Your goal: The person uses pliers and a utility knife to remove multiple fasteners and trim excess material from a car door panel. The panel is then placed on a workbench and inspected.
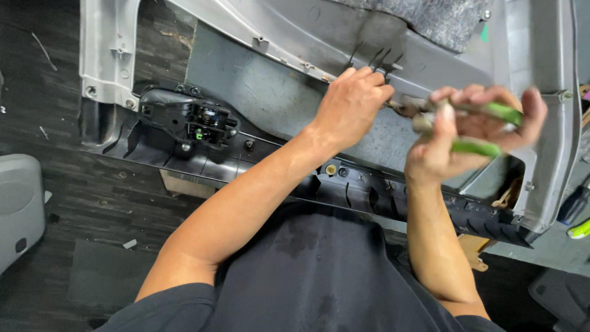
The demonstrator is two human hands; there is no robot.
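Pliers (473,126) with green handles, clamped in the right hand (473,132), are set against a clip on the grey door panel (258,86) pinched by the left hand (353,104); a slip could likely nick fingers.

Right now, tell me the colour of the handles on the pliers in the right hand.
Bright green handles on the pliers, gripped in the right hand; seen in the head view, slightly blurred.
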